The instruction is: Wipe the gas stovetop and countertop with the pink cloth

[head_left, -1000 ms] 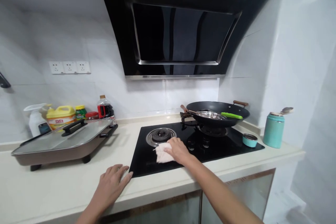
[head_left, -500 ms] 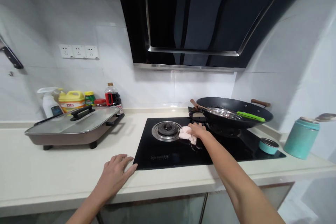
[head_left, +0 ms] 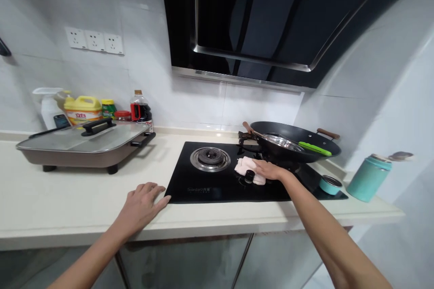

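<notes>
My right hand presses on a pale pink cloth on the black glass gas stove. The cloth lies behind and around a black control knob, right of the left burner. Some of my right fingertips are hidden against the cloth. My left hand rests open on the white countertop, its thumb touching the stove's front left corner. A black wok stands over the right burner, holding a shiny metal piece and a bright green-handled utensil.
Left stands a lidded electric pan, with a spray bottle, a yellow jug and a dark sauce bottle behind. Right are a small teal cup and a teal flask. A range hood hangs above.
My right hand and the cloth have moved right and forward, away from the left burner to the knob. The cloth is more spread out. My left hand stays at the corner; the view has shifted.
</notes>
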`<state>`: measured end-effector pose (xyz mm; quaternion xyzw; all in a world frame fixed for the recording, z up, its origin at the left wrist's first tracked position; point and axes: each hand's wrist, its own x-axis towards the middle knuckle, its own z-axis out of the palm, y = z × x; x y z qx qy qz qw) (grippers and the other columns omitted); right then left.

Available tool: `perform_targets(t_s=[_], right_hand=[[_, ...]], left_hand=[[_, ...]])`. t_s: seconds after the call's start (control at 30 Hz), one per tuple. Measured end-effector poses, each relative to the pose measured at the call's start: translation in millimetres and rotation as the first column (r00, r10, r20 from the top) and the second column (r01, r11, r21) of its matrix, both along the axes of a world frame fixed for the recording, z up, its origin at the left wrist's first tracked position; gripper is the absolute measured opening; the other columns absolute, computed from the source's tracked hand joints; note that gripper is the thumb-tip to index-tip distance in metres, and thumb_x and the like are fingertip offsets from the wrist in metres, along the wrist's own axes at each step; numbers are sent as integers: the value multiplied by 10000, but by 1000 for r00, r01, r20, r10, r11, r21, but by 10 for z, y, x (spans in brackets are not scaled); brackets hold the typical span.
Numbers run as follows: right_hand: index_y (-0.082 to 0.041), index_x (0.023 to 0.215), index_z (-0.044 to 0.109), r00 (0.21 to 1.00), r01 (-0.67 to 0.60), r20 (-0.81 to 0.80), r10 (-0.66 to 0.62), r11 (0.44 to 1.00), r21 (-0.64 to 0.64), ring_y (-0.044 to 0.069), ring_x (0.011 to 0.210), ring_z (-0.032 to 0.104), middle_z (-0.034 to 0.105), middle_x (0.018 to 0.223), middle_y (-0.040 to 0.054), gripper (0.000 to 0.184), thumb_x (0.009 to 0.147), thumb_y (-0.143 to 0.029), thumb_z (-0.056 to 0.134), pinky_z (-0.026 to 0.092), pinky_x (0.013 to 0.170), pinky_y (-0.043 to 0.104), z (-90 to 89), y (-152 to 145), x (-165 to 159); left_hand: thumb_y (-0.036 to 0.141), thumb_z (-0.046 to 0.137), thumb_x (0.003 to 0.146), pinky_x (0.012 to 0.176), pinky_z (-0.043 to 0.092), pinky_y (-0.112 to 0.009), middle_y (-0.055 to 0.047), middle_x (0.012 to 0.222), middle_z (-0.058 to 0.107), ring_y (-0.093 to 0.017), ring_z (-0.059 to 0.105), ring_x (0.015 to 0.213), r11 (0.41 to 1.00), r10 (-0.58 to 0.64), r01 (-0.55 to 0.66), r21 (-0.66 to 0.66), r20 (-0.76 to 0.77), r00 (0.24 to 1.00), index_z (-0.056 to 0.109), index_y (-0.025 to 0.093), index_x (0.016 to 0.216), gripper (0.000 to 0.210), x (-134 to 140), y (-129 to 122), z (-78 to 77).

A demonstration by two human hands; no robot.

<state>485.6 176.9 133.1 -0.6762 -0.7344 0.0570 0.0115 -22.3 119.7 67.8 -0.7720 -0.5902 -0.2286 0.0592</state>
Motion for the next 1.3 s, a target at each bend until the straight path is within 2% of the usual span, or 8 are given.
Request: perform_targets(t_s=[0.1,0.23,0.43,0.63,0.8,0.93,1.1,1.3], right_hand=[[-290,1655,313,996,-79,-39,77,995,-54,281,1464,435,428,1640,83,767,942,-365,585,337,1177,364,106,-152,140],[-318,1633,351,999,-30,-33,28,997,-73,319,1345,531,487,1525,134,879,843,-385,730,383,1126,396,142,-180,122],[-342,1606,359,1000,28,16,-27,997,-76,370,1311,529,478,1476,136,1020,713,-429,846,432,1053,428,73,-23,-69],[-367,1584,386,993,58,100,-59,998,5,340,1280,582,503,1482,142,819,838,-222,691,442,1018,414,-34,239,-135],[-383,1536,481,984,97,147,-97,995,8,295,1233,650,611,1426,124,725,864,-181,660,467,985,379,24,402,-91],[-316,1468,581,965,192,180,-189,981,0,317,1257,650,675,1384,130,679,812,-257,749,481,984,388,99,337,-9],[-337,1488,563,940,304,163,-299,953,-4,322,1235,667,701,1372,105,672,843,-456,710,498,974,413,143,241,69],[-190,1467,597,910,389,166,-381,921,-22,378,1261,654,675,1385,205,726,856,-575,666,505,979,448,140,323,-55]], left_hand=[[570,527,923,963,466,-450,-97,1278,709,-311,609,1191,1000,9,-9,-1,-13,1000,755,282,1152,432,6,-17,13],[553,518,931,949,475,-425,-85,1263,716,-300,621,1171,1000,15,-15,13,-29,999,756,292,1146,414,-2,-21,4],[583,506,938,959,473,-439,-95,1284,713,-311,615,1205,1000,8,-7,9,-35,999,751,283,1167,450,-21,-5,-18],[604,474,947,963,479,-467,-105,1291,702,-328,611,1203,1000,-9,9,1,-50,999,747,267,1183,494,-26,-21,17],[604,476,954,993,460,-477,-106,1337,684,-326,586,1248,999,20,-23,-47,-58,998,743,269,1212,499,-6,-40,35],[595,485,957,1017,449,-468,-102,1350,682,-318,584,1262,999,23,-25,-45,-56,998,741,262,1223,498,-1,-44,30],[570,505,957,1015,450,-450,-95,1337,695,-313,593,1254,999,25,-26,-27,-39,999,750,265,1196,458,3,-52,24],[531,556,942,967,465,-437,-92,1274,716,-309,625,1175,1000,11,-11,7,-26,1000,757,259,1137,390,47,-85,45]])
